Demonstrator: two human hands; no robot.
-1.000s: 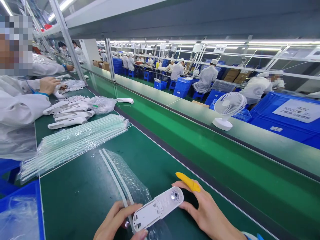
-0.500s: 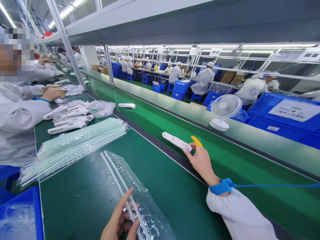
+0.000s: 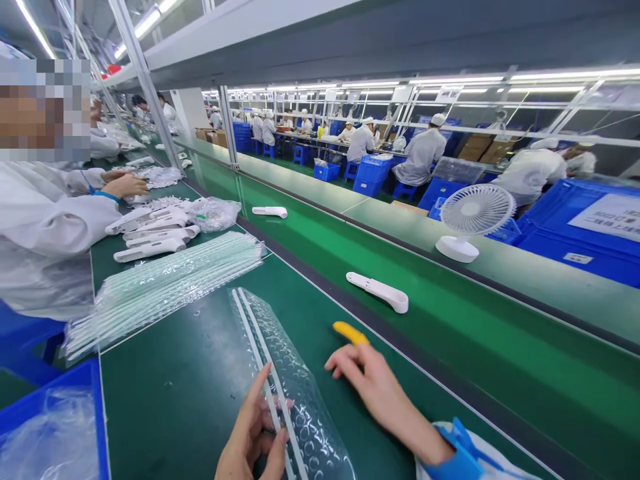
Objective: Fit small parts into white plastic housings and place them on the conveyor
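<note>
At the bottom of the view my left hand [image 3: 255, 433] is closed around a clear bubble-textured plastic bag [image 3: 305, 400] with two long white strips [image 3: 263, 353] running along it. Whether the strips are inside the bag or on top of it I cannot tell. To its right, my right hand [image 3: 367, 377] hovers above the green tabletop, fingers apart and nothing in them; a yellow cover [image 3: 350, 331] sits on one finger. Beyond it, apart from the hand, a white plastic handle-shaped part [image 3: 379, 292] lies on the green belt [image 3: 450, 340].
A second white part [image 3: 270, 212] lies farther up the belt. To the left are a bundle of pale strips [image 3: 175, 287], a pile of white parts [image 3: 153, 248] and a co-worker's hand [image 3: 125, 185]. A white fan [image 3: 470, 217] stands beyond the belt; a blue bin [image 3: 93, 413] is at lower left.
My right hand has let go of the white handle-shaped part on the belt and drawn back over the table. The left hand keeps its hold on the bag.
</note>
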